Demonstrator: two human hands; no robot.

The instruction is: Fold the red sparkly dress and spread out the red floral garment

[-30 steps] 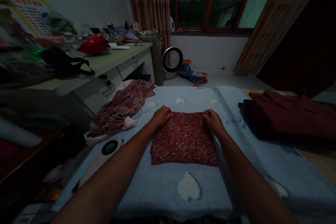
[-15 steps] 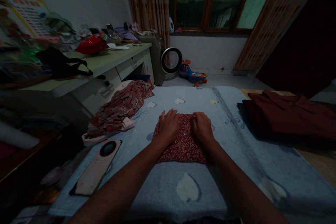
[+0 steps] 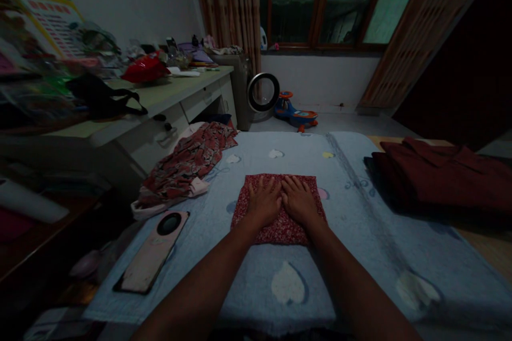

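Observation:
A folded red garment with pale speckles (image 3: 280, 232) lies flat on the light blue cloth (image 3: 248, 282) in front of me. My left hand (image 3: 264, 202) rests palm down on its left half, fingers spread. Beside it, my right hand (image 3: 298, 198) presses flat on the right half, fingers also apart. The two thumbs nearly meet at the middle of the garment. Parts of the fabric under both palms are hidden.
A phone (image 3: 154, 256) lies back up at left. Behind it is a crumpled patterned garment (image 3: 188, 162). Folded dark red clothes (image 3: 448, 176) are stacked at right. Farther off stand a cluttered desk (image 3: 160, 101), a washing machine with its round door (image 3: 263, 93) ajar, and a ride-on toy (image 3: 296, 113).
Both hands have moved from the garment's far edge and right side in toward its middle. The right fingers, curled before, now lie flat. The view has shifted slightly.

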